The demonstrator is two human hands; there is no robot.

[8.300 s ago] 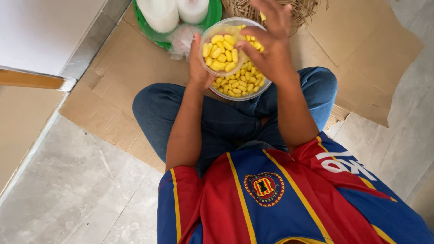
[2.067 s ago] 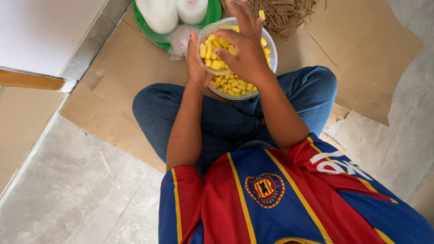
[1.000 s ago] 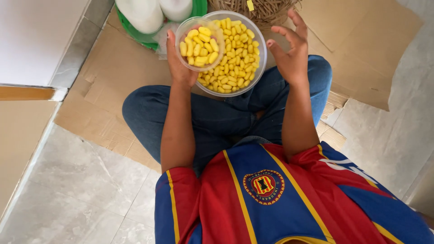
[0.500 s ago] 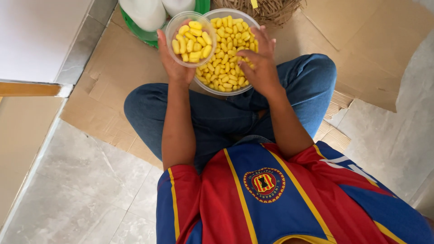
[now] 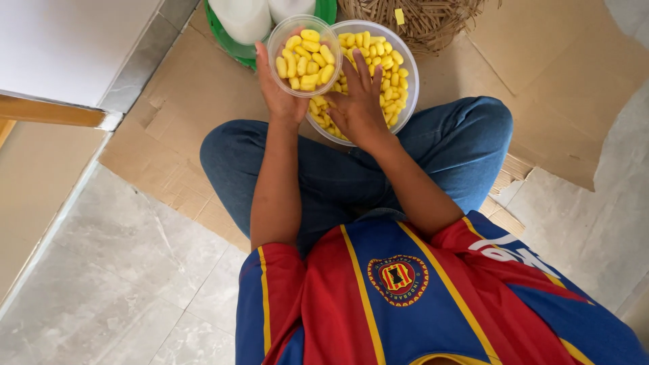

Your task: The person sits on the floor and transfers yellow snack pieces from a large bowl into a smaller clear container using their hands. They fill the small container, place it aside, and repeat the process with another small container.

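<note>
- Small clear cup (image 5: 304, 55), packed with yellow capsule-shaped pieces, sits in the left hand (image 5: 278, 91); against half a second ago it stands a little higher and more to the left edge of the large clear bowl (image 5: 404, 101), partly over its rim.
- The right hand (image 5: 357, 108) has shifted from the bowl's right rim to its middle and now lies flat on the yellow pieces (image 5: 385, 64) there.
- Both containers are thin, see-through plastic and round; the pieces are smooth, glossy, oblong and rounded at the ends.
- Left fingers wrap the cup from below and behind, thumb side on its wall, holding it upright.
- Right fingers (image 5: 362, 67) are spread wide and loosely, tips resting among the pieces; whether they pinch any cannot be told.
- The bowl rests above the person's crossed legs in blue jeans (image 5: 466, 142), over brown corrugated cardboard (image 5: 196, 88) laid on a grey marbled floor (image 5: 101, 270).
- Beyond the bowl: a green tray (image 5: 233, 46) with white tubs, and a heap of shredded paper strips (image 5: 426, 20).
</note>
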